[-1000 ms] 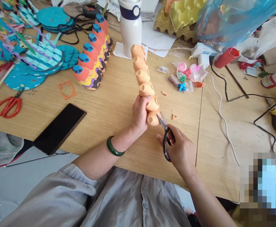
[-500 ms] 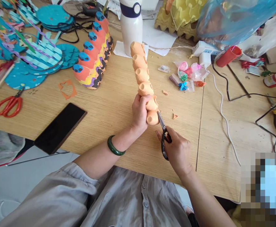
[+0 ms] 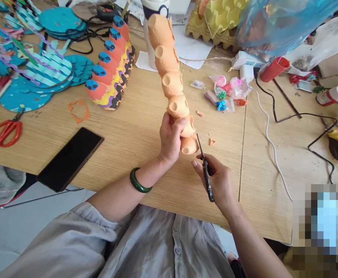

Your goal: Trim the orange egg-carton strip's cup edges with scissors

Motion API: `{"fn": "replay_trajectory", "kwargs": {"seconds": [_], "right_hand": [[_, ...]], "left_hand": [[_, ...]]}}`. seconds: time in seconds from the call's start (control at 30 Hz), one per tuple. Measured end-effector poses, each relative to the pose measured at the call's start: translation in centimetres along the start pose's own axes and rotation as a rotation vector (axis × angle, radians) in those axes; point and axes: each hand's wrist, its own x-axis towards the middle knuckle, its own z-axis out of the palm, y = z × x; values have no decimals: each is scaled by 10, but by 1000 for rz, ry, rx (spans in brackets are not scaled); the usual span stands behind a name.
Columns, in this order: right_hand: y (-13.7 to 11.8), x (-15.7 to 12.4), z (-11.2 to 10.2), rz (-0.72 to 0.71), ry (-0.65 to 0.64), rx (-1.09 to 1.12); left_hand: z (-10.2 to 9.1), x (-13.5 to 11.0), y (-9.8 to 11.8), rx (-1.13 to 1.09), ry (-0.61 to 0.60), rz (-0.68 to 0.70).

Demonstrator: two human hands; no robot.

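My left hand (image 3: pixel 171 136) is closed round the near part of an orange egg-carton strip (image 3: pixel 171 83), a row of several bumps tilted with its far end raised. In my right hand (image 3: pixel 219 179) is a pair of black-handled scissors (image 3: pixel 206 170), seen edge-on, the blades pointing away along the strip's near right edge. Whether the blades touch the edge I cannot tell. Small orange scraps (image 3: pixel 212 141) lie on the table just right of the strip.
Left of the strip stands a painted egg-carton strip (image 3: pixel 111 73), with a phone (image 3: pixel 70 159) and red-handled scissors (image 3: pixel 4 132) nearer. A white bottle (image 3: pixel 150 50) stands behind. Clay packets (image 3: pixel 222 88), a red cup (image 3: pixel 274 69) and cables (image 3: pixel 269 131) lie to the right.
The far end of the orange strip has lifted up toward me. The scissors have turned edge-on and drawn slightly back from the strip. The view has shifted a little.
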Motion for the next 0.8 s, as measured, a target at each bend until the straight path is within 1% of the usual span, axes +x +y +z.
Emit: {"fn": "replay_trajectory", "kwargs": {"seconds": [0.1,0.27,0.37,0.47,0.63,0.8], "right_hand": [[-1,-1,3,-19,-4,21],[-3,-1,3,-4,-29,82],[-4,-1,2,17,-42,137],[-5,-1,3,28,-29,171],[-4,1,2,109,-51,261],[-7,5,-7,162,-119,373]], "left_hand": [[0,-2,1,33,-36,14],[-2,-2,0,30,-36,59],[-2,-1,0,41,-26,53],[-2,-1,0,64,-18,26],[-2,-1,0,83,-23,15],[-3,-1,-2,37,-55,47]]}}
